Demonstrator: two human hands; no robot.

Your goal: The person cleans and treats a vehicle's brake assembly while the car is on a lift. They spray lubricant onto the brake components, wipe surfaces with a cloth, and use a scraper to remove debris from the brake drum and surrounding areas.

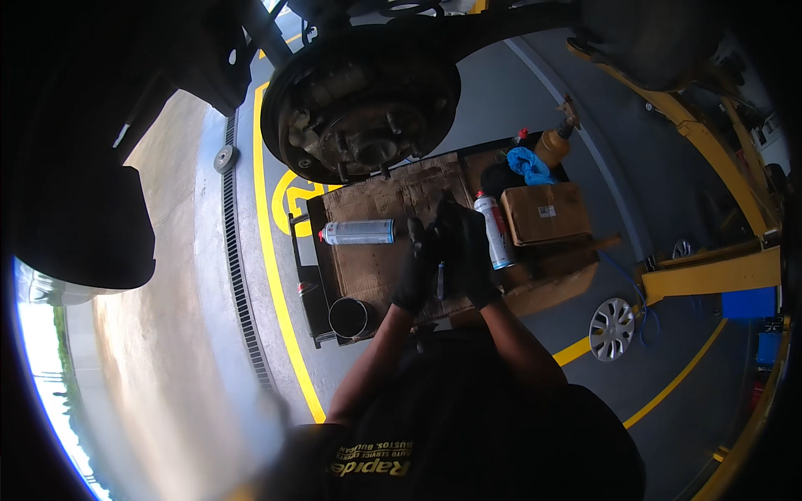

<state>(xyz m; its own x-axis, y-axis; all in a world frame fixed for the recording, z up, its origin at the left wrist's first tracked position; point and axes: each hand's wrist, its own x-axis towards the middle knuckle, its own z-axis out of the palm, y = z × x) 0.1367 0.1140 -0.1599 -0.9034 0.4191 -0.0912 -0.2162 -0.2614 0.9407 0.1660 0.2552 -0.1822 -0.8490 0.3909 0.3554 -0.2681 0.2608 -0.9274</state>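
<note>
A small slim tool (440,280), too dark to identify, is gripped between the gloved left hand (415,275) and right hand (468,255), fingers closed, over the cardboard-lined cart (376,259). A slip could be caused by the gloves, dropping it among the spray cans (359,231).

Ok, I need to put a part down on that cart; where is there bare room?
Bare brown cardboard sheet lies open between the lying silver spray can and the black round cup. The right side is crowded: upright white spray can, brown cardboard box, blue rag.
</note>
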